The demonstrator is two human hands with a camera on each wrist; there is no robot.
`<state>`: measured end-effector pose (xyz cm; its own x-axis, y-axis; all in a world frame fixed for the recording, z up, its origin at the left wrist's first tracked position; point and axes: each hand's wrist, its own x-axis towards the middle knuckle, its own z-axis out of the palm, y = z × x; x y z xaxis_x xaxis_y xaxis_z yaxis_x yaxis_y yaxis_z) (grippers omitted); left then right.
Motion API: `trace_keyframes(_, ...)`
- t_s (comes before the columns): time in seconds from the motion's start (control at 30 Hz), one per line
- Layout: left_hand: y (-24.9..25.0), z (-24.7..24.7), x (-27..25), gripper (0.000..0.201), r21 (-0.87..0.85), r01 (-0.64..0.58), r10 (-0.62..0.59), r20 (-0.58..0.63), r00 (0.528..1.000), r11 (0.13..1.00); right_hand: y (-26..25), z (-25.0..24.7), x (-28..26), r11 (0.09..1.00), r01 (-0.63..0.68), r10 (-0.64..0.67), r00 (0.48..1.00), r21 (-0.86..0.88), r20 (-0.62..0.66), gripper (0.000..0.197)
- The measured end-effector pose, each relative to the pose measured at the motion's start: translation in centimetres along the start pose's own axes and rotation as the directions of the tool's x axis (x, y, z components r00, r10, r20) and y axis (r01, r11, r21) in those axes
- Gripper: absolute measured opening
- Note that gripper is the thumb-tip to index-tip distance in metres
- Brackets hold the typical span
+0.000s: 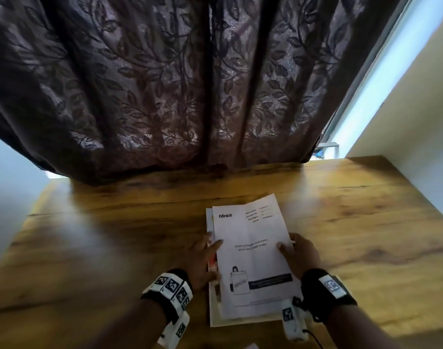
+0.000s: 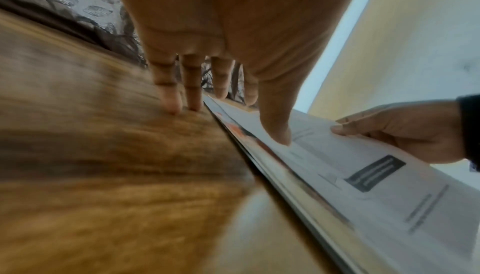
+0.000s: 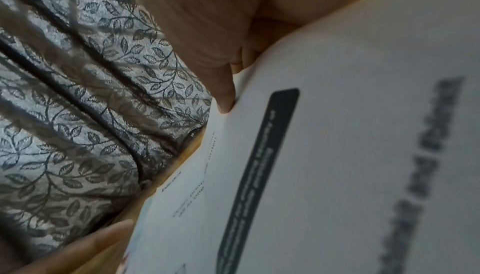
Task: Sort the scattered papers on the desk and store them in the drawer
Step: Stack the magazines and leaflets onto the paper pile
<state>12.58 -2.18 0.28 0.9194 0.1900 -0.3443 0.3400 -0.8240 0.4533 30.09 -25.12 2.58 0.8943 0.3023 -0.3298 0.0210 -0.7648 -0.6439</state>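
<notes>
Papers (image 1: 253, 258) lie gathered in one stack at the near middle of the desk (image 1: 114, 235), the long axis running from six o'clock toward twelve, tipped slightly to one o'clock at the far end. A white printed sheet tops the stack, and coloured edges of other sheets peek out along its nine o'clock side. The two hands bracket the stack across its short axis, about equally close. The left hand (image 1: 202, 263) sits at nine o'clock, with its thumb pressed on the top sheet and, in the left wrist view, straight fingers (image 2: 168, 97) reaching down to the wood just beside the stack's edge. The right hand (image 1: 299, 255) sits at three o'clock and pinches that edge, thumb on top and fingers curled beneath, lifting the side a little. Squaring the sheets looks like the step in hand, so the next push probably runs inward from both sides. No drawer shows in any view. A dark leaf-patterned curtain (image 1: 190, 84) hangs beyond the desk at twelve o'clock.
</notes>
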Motion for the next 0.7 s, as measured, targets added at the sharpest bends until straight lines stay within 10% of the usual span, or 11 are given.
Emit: trace_keyframes(0.7, 1.5, 0.4, 1.8, 0.125, 0.198, 0.213, -0.227, 0.05, 0.973, 0.957, 1.9, -0.6, 0.8, 0.954, 0.204, -0.174, 0.973, -0.221, 0.15, 0.039)
